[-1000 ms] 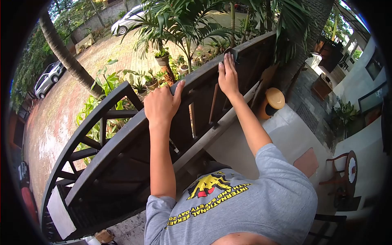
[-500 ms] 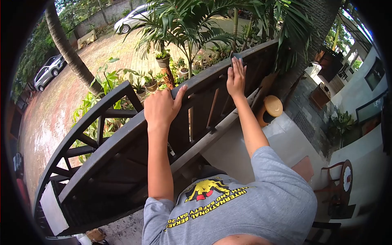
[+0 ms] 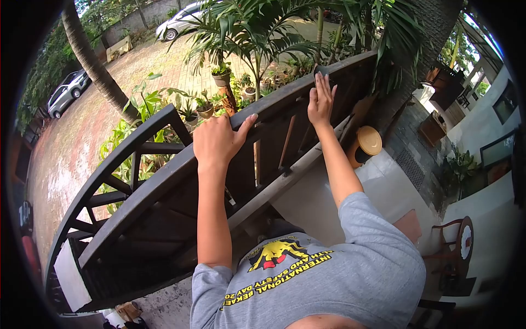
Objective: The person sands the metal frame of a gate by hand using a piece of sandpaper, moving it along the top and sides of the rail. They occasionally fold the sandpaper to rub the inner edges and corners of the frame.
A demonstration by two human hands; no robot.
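Observation:
A dark railing [image 3: 159,174] with a broad top rail and upright slats runs diagonally across the head view. My left hand [image 3: 216,140] is closed over its top edge, thumb lying along the rail. Farther up the same rail, my right hand [image 3: 321,104] lies with its fingers stretched out against the edge. A small dark sheet [image 3: 320,69] shows at those fingertips, pressed to the rail; most of it is hidden behind the fingers, and I cannot tell its material. Curved dark bars [image 3: 104,159] arch outward on the railing's left side.
Beyond the railing stand potted plants [image 3: 205,108], a palm trunk [image 3: 96,71] and parked cars [image 3: 68,92] on paving. On my side are an orange bin with a tan lid [image 3: 369,140], a tiled floor [image 3: 307,203] and a wooden chair [image 3: 446,236].
My right hand has shifted slightly up and right along the rail, its fingers a little more spread. The left hand keeps its hold, and the whole view has shifted slightly.

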